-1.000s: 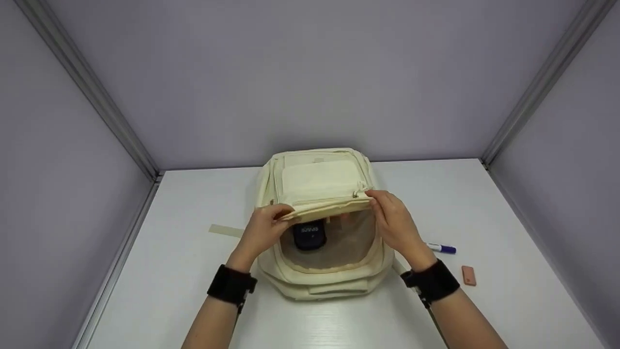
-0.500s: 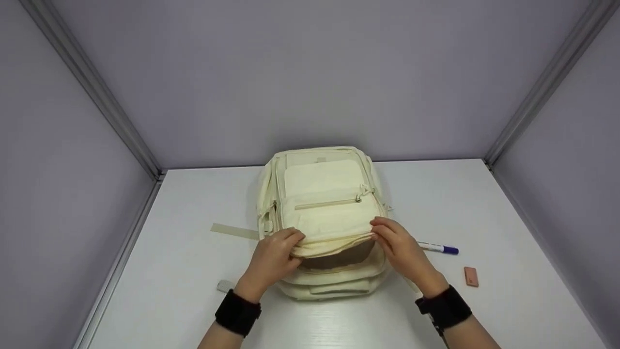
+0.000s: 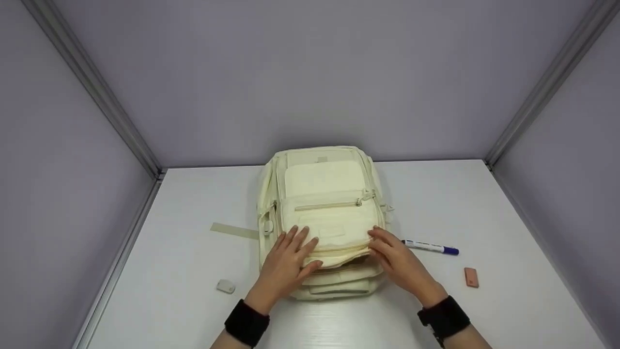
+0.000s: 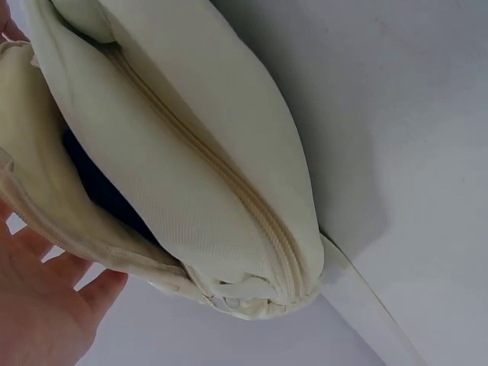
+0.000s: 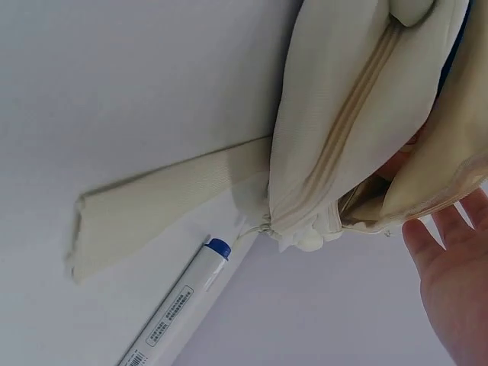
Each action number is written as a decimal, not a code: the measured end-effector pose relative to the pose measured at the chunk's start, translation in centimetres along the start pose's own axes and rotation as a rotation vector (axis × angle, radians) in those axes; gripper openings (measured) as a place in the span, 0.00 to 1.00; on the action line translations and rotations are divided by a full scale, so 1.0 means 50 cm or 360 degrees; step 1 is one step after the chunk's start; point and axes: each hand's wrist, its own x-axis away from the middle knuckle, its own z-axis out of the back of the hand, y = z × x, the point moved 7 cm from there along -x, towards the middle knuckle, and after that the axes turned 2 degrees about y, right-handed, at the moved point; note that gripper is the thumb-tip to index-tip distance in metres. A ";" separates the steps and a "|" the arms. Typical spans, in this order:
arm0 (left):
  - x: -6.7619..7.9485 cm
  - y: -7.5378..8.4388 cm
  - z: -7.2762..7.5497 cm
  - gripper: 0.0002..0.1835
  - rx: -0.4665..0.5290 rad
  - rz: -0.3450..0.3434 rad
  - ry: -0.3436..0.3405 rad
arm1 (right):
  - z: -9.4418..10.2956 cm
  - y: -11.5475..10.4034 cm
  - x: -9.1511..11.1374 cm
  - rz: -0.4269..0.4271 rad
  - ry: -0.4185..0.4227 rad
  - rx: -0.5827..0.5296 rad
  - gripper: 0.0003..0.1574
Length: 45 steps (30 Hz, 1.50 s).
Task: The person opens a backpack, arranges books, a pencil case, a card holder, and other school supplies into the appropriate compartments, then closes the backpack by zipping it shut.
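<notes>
A cream backpack [image 3: 324,179] lies on the table with its front panel folded down over the compartment. My left hand [image 3: 286,266] rests with spread fingers on the panel's lower left. At the panel's right edge, my right hand [image 3: 399,261] touches the fabric with loosely bent fingers, pinching nothing that I can make out. A gap shows under the panel edge near the right hand. Through that opening, the left wrist view shows part of a dark blue item [image 4: 107,191] inside; most of it is hidden.
A white marker [image 3: 430,247] with a blue-purple cap lies right of the backpack, near a small pink block [image 3: 471,277]. A small whitish block [image 3: 225,286] sits at left. One strap [image 3: 235,230] sticks out leftward. Grey walls [image 3: 310,77] enclose the table.
Both hands brought the front panel down toward the person, covering the compartment and the dark item. The left hand then let go of the edge and spread its fingers on the panel.
</notes>
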 end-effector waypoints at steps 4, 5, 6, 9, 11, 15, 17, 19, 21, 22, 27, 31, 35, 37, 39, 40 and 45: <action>0.002 0.003 -0.008 0.34 -0.0075 -0.0024 0.0040 | -0.009 0.003 0.008 -0.0019 -0.0049 0.0007 0.05; 0.004 0.004 -0.011 0.34 -0.0093 -0.0031 0.0044 | -0.011 0.004 0.010 -0.0023 -0.0060 0.0009 0.05; 0.005 0.004 -0.013 0.34 -0.0108 -0.0036 0.0047 | -0.013 0.004 0.012 -0.0025 -0.0069 0.0002 0.05; 0.007 0.005 -0.019 0.35 -0.0154 -0.0060 0.0065 | -0.015 0.002 0.013 -0.0025 -0.0074 -0.0031 0.08; 0.008 0.006 -0.021 0.35 -0.0189 -0.0081 0.0095 | -0.014 0.001 0.010 -0.0052 -0.0059 -0.0068 0.08; 0.009 0.006 -0.022 0.34 -0.0228 -0.0106 0.0149 | -0.010 -0.002 -0.006 -0.0128 0.0009 -0.0090 0.09; 0.010 0.006 -0.022 0.34 -0.0232 -0.0108 0.0159 | -0.012 -0.003 -0.015 -0.0157 0.0017 -0.0056 0.16; 0.010 0.007 -0.021 0.34 -0.0235 -0.0112 0.0166 | -0.020 -0.002 -0.021 -0.0192 -0.0021 -0.0013 0.26; 0.009 0.008 -0.020 0.34 -0.0232 -0.0116 0.0169 | -0.032 0.000 -0.025 -0.0226 -0.0101 0.0045 0.33; 0.009 0.008 -0.019 0.34 -0.0233 -0.0120 0.0168 | -0.039 0.002 -0.025 -0.0247 -0.0152 0.0070 0.35; 0.008 0.008 -0.012 0.33 -0.0169 -0.0135 0.0176 | -0.062 0.005 -0.024 -0.0314 -0.0319 0.0155 0.39; 0.005 -0.003 0.002 0.29 -0.0059 -0.0129 0.0254 | -0.068 0.003 -0.023 -0.0314 -0.0326 0.0170 0.39; -0.005 -0.038 0.033 0.17 0.0078 -0.0020 0.0497 | -0.074 0.002 -0.021 -0.0311 -0.0346 0.0178 0.39; -0.011 -0.068 0.052 0.11 0.0121 0.0095 0.0624 | -0.076 0.002 -0.022 -0.0311 -0.0352 0.0173 0.39; -0.019 -0.103 0.066 0.10 0.0143 0.0234 0.0691 | -0.076 0.000 -0.024 -0.0305 -0.0344 0.0174 0.39; -0.023 -0.120 0.070 0.10 0.0147 0.0306 0.0693 | -0.076 0.000 -0.025 -0.0297 -0.0337 0.0179 0.39; -0.052 -0.197 0.067 0.15 0.0158 0.0610 0.0502 | -0.075 -0.003 -0.026 -0.0283 -0.0331 0.0189 0.39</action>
